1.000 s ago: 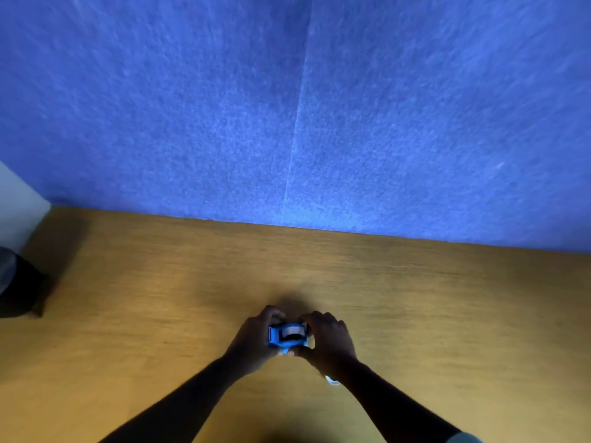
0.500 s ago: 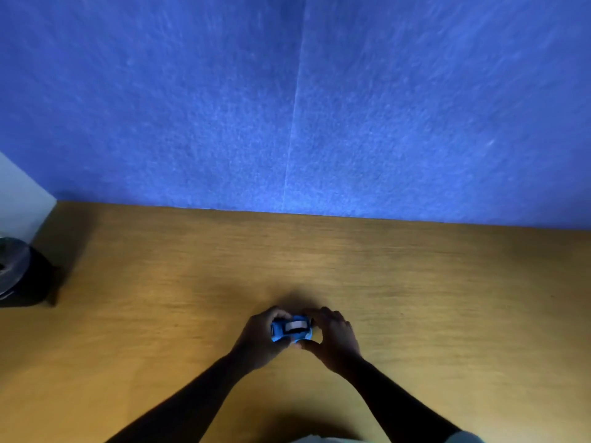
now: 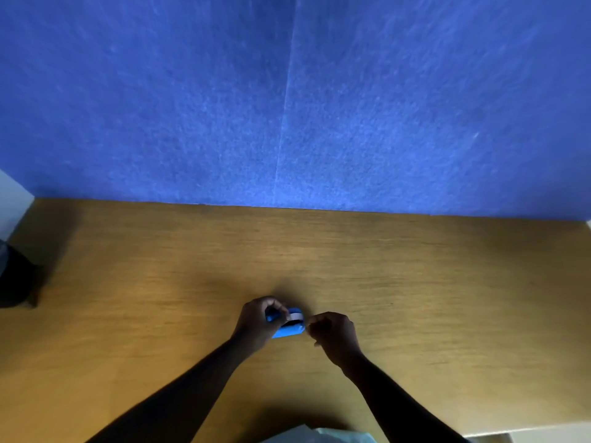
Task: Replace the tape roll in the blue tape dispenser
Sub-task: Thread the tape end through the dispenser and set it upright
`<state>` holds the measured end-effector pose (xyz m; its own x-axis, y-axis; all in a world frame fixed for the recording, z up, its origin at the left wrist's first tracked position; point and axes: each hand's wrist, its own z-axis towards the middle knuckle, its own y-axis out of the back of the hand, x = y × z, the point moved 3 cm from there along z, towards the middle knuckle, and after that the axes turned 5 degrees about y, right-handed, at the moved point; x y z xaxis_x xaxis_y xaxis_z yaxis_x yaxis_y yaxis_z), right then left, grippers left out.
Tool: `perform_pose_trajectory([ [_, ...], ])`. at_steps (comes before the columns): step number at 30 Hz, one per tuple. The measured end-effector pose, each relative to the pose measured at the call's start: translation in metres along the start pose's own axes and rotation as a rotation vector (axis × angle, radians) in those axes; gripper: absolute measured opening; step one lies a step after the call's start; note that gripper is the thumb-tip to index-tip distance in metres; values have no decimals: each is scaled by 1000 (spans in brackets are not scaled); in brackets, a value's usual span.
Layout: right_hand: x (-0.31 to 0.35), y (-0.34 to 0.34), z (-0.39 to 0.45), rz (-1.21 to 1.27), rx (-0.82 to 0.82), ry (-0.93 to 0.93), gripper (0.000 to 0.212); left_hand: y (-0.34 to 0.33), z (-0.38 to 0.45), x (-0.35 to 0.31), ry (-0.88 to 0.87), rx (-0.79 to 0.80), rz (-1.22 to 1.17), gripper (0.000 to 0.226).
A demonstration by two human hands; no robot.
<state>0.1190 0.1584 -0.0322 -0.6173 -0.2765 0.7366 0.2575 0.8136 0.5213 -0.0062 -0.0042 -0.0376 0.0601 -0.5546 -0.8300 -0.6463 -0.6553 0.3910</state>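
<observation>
The small blue tape dispenser (image 3: 287, 330) is held just above the wooden desk (image 3: 415, 282), with a pale tape roll (image 3: 295, 315) seated in its top. My left hand (image 3: 259, 321) is closed around the dispenser's left side. My right hand (image 3: 334, 334) sits just to the right of it, fingers pinched together at the dispenser's right end. Whether they pinch a tape end is too small to tell.
A blue felt partition (image 3: 287, 107) rises along the desk's far edge. A dark round object (image 3: 14, 279) stands at the left edge of the desk. Pale cloth (image 3: 316, 434) shows at the bottom, near my body.
My right hand has come off the dispenser and shifted right, pinched at its end. The left hand keeps hold of it. The camera has tilted slightly.
</observation>
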Motion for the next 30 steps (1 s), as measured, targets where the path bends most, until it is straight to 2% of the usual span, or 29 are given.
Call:
perform_pose_trajectory([
  [3, 0, 0, 1, 135, 7, -77, 19, -1, 1, -3, -7, 7, 7, 6],
  [11, 5, -3, 9, 355, 31, -242, 15, -2, 2, -8, -4, -11, 60, 11],
  [17, 3, -5, 12, 357, 75, -279, 13, -3, -1, -10, 7, -6, 54, 12],
  [30, 21, 3, 20, 267, 126, -195, 18, -4, -2, -11, 13, -24, 72, 14],
])
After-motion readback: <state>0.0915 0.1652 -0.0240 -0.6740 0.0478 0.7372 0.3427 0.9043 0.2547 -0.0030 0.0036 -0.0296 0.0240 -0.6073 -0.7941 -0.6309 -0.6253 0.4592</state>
